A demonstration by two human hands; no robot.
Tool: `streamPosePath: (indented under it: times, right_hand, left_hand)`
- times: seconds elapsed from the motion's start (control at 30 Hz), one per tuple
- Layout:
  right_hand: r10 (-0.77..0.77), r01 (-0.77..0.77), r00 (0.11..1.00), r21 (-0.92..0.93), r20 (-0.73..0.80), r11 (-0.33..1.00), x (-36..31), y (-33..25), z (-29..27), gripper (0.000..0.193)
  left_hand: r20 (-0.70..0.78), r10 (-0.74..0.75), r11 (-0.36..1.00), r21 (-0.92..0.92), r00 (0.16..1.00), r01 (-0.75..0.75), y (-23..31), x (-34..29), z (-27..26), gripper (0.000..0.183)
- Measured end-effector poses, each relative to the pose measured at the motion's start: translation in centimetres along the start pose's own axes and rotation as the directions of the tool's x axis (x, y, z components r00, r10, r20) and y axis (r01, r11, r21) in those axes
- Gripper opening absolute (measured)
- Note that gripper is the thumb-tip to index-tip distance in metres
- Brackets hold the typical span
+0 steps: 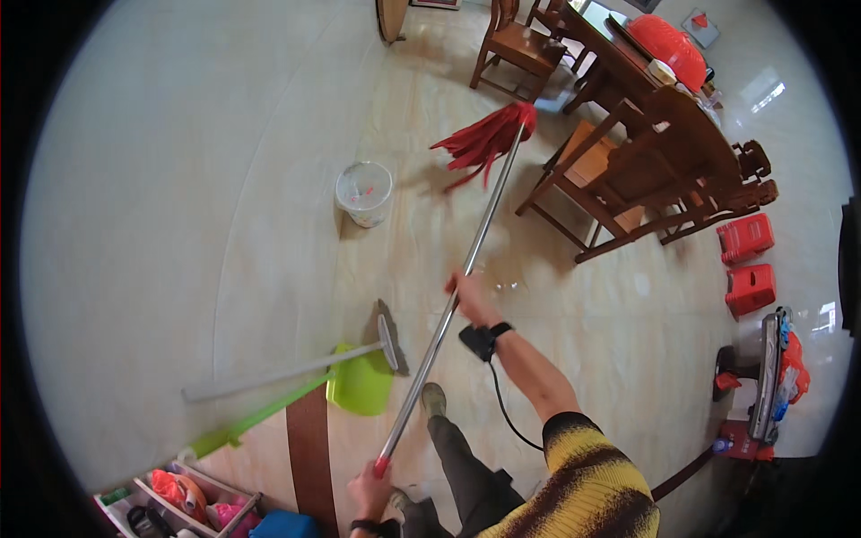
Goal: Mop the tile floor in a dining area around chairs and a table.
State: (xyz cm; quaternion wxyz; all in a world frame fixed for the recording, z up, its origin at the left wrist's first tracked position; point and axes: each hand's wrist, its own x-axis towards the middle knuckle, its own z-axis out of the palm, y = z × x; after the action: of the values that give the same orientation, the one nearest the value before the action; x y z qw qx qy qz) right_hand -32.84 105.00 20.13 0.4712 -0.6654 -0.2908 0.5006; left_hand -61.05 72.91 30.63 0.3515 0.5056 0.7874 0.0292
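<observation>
A mop [439,334] with a long metal pole slants up across the view, its red strip head [484,139] lifted and swung out to the left near the chairs. My left hand [369,491] is closed round the red end of the pole, low in the view. Farther up, my right hand [466,296] grips the metal shaft, a dark band and small black device at its wrist. Left of the mop head stands a clear plastic bucket [365,193] with small red bits in it. The mop strips hang apart from the bucket.
A green dustpan [360,381] and a grey-handled broom [388,341] lie to the left of my feet. Wooden chairs [628,170] and a table [619,49] stand at the far right, red stools [750,289] beyond them. An open drawer unit [179,507] sits lower left.
</observation>
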Motion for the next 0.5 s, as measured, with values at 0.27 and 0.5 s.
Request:
streamPosePath:
  times: [0.27,0.5]
  right_hand:
    - [0.192,-0.197,0.962,0.003,0.194,0.98,8.8,2.1,1.3,0.024]
    - [0.037,0.445,0.859,-0.782,0.51,0.436,5.8,13.0,-1.0,0.027]
  left_hand:
    - [-0.147,0.287,0.958,0.058,0.947,-0.281,18.1,17.8,5.9,0.017]
    - [0.164,0.252,0.955,0.115,0.954,-0.272,11.9,14.3,7.3,0.026]
